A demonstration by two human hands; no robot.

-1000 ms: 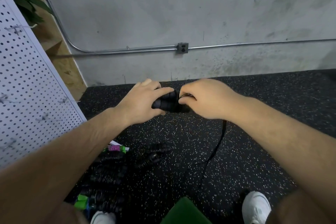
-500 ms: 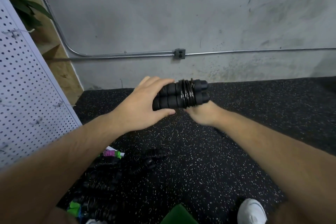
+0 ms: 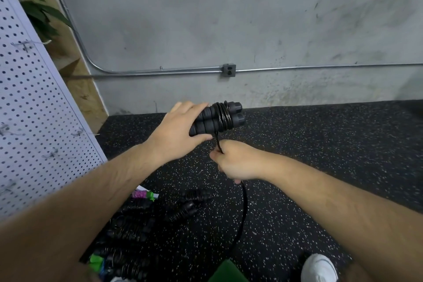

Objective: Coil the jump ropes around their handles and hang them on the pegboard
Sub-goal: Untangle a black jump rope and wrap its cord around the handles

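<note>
From my remote seat the grey concrete wall (image 3: 229, 30) fills twelve o'clock; the speckled rubber floor (image 3: 332, 167) spreads below it from three to six; the white pegboard (image 3: 34, 110) leans in at nine o'clock, with a bare wire hook (image 3: 79, 131) near its lower edge. A heap of wound jump ropes (image 3: 142, 226) lies on the floor at seven o'clock, well apart from both hands.

The left hand (image 3: 180, 130) is wrapped round the pair of black handles (image 3: 219, 119), fingers over the top and thumb beneath, holding them in the air near the centre of view; their long axis runs roughly from eight o'clock to two o'clock, capped ends pointing away from the palm; several turns of cord sit round them just short of the caps. The right hand (image 3: 235, 162) is closed in a fist on the cord (image 3: 245, 213), just below the handles at about five o'clock from them; a short taut length climbs from the fist to the coil; the loose tail drops toward six o'clock and curves down to the floor.

I judge the winding part done; the coming turn hinges on the right hand carrying cord across that axis, since it holds the loose length; the left arm lies nearer the pegboard for hanging.
</note>
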